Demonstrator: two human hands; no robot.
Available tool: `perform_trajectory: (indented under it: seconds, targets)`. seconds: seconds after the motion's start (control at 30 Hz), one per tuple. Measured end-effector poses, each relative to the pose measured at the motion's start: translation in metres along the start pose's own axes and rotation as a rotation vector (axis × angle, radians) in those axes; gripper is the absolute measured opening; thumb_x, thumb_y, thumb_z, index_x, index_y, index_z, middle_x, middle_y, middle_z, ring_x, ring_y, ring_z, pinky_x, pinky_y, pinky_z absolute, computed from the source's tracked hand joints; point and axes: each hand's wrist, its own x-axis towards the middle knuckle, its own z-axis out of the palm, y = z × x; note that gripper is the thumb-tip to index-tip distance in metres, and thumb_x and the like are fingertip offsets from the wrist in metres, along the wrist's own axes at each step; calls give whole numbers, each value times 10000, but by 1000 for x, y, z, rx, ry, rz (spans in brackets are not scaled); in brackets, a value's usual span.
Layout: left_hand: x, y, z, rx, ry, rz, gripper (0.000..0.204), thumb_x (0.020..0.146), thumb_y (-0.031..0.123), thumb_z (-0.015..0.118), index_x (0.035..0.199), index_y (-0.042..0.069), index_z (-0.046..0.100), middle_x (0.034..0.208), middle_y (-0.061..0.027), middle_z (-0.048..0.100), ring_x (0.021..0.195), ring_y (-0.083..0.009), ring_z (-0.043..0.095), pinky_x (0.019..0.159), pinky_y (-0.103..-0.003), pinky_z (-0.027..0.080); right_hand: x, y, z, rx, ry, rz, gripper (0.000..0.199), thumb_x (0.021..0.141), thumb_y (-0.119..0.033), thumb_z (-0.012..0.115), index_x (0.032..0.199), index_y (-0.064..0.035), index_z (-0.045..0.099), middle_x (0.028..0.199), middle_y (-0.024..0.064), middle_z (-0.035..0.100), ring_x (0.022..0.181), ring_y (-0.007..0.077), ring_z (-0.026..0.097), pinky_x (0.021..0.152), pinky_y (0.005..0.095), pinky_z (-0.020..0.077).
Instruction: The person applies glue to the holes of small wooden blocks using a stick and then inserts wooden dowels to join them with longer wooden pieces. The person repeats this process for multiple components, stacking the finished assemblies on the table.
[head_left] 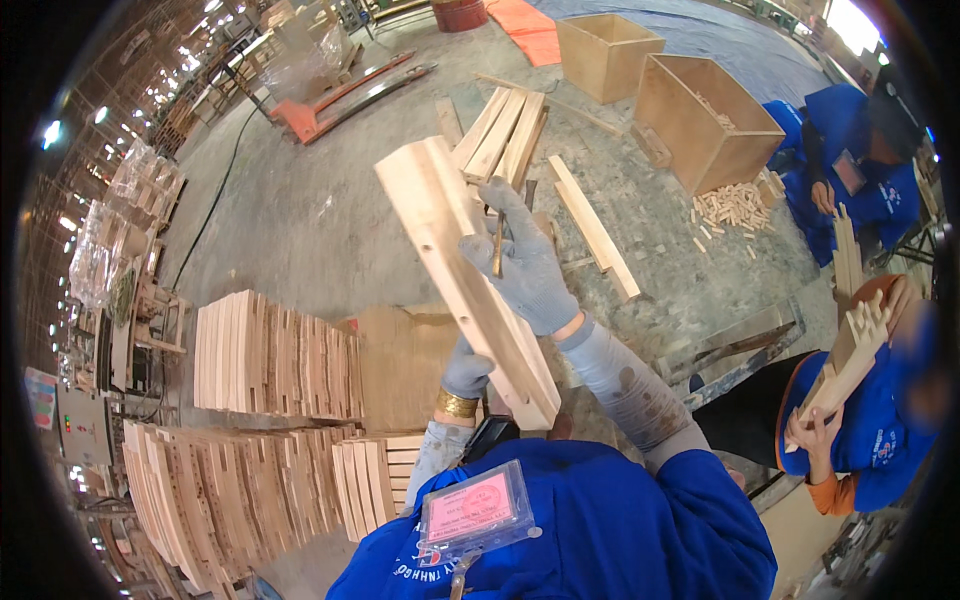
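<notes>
From my station, I'm seeing the gloved left hand (467, 371) gripping the near part of a drilled wooden beam (450, 280), which is slanting far-left before the torso; the gloved right hand (522, 268) is curling around a slim metal tool (497, 248).

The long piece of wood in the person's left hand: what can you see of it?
The long piece of wood is pale and streaked, with a few small dark holes along one face. It slants up to the left, its lower end near the blue shirt. The gloved left hand grips it near that end; the gloved right hand is at its right side, contact unclear.
</notes>
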Motion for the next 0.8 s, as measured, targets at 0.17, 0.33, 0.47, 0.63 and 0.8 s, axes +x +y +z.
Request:
perform_trajectory:
  seconds: [0.17, 0.33, 0.47, 0.63, 0.8]
  targets:
    - [-13, 37, 35, -353, -145, 234, 918, 571, 303, 713, 1317, -26, 292, 1204, -213, 482, 1088, -334, 512, 919, -464, 453, -11, 12, -38, -18, 14, -55, 364, 922, -131, 445, 1219, 78, 420, 1192, 173, 496, 1066, 211, 522, 887, 263, 422]
    - [-26, 62, 0, -158, -35, 326, 925, 595, 411, 671, 1304, -50, 294, 1187, -215, 476, 1051, -316, 516, 877, -447, 468, -49, 56, -99, -439, 108, 313, 182, 863, -140, 545, 888, 20, 630, 789, 119, 644, 696, 189, 618, 640, 277, 477]
    - [-16, 73, -9, -170, 84, 434, 884, 622, 463, 636, 1269, -54, 327, 1105, -217, 494, 944, -303, 528, 828, -413, 471, -68, 110, -101, -706, 59, 185, 209, 837, -165, 570, 754, 18, 629, 624, 140, 592, 537, 249, 570, 510, 319, 439]
    - [-1, 78, -37, -244, 136, 461, 779, 688, 511, 539, 1250, -1, 368, 1097, -188, 519, 972, -310, 548, 793, -436, 490, -78, 151, -103, -964, 3, -85, 223, 841, -162, 550, 720, 18, 604, 597, 130, 574, 493, 276, 519, 470, 357, 386]
    - [14, 81, -40, -298, 230, 414, 695, 731, 543, 473, 1207, 38, 432, 1060, -197, 532, 916, -295, 562, 767, -421, 494, -83, 146, -105, -479, 165, 273, 190, 848, -127, 516, 758, 24, 588, 606, 103, 551, 511, 184, 515, 489, 325, 370]
